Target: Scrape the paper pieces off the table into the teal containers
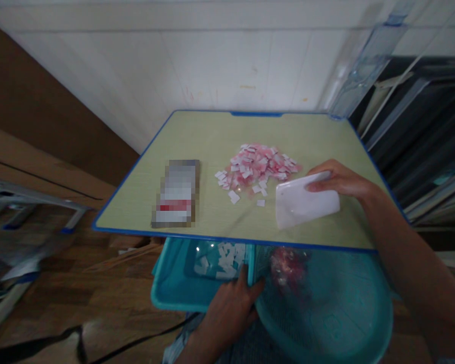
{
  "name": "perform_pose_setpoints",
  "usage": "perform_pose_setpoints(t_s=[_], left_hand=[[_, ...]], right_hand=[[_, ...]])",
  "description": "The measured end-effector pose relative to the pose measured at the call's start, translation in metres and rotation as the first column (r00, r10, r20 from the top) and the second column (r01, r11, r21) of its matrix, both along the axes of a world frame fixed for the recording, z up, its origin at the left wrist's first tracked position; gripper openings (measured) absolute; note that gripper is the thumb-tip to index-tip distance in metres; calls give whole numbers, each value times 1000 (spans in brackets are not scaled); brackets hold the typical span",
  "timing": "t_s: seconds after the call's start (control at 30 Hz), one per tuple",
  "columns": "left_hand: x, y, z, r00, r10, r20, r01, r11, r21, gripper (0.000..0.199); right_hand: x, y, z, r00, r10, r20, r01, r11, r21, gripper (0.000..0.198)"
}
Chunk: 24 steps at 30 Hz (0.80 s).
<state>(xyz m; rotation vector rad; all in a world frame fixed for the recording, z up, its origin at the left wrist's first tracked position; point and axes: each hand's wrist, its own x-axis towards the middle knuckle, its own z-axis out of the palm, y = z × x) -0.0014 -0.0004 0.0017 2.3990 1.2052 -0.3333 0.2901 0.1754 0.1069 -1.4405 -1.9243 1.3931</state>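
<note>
My right hand [339,178] is closed round the upper edge of a white plastic scraper [305,202], which is tilted over the right half of a pale yellow-green tabletop [212,129]. Just left of it lies a loose heap of small white-and-pink pieces [256,164], with a few strays nearer the front edge. Below the table, my left hand [238,298] grips the adjoining rims of a teal tray [180,296] and a round teal basket [349,313]. White pieces [229,257] lie in the tray. Inside the basket sits a shiny, clear-wrapped reddish bundle [288,268].
A blurred rectangular object [177,194] lies on the table's left side. A clear plastic bottle-like tube [364,71] leans against the white wall [231,71] at the back right. Dark stacked panels [436,116] stand on the right, cardboard [49,146] on the left.
</note>
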Motion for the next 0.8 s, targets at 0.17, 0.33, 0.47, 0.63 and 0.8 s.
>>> perform_pose_setpoints(t_s=[0.17,0.33,0.47,0.63,0.8], left_hand=[[1,0,2,1000,0,-26,-1,1000,-24,50],[1,-1,3,999,17,-36,-19,999,-36,49],[1,0,5,999,13,-32,-14,999,-40,52],[2,0,6,999,16,-38,-18,998,-52,52],[2,0,5,998,27,-60,-30,998,-59,51]], right_hand=[[2,0,-1,999,52,0,-52,999,-5,30],[5,0,-3,996,82,20,-82,997,-7,27],[4,-1,-1,995,92,25,-91,995,-28,25],[4,-3,0,992,123,15,-122,992,-17,24],[6,-4,-1,993,117,29,-118,993,12,24]])
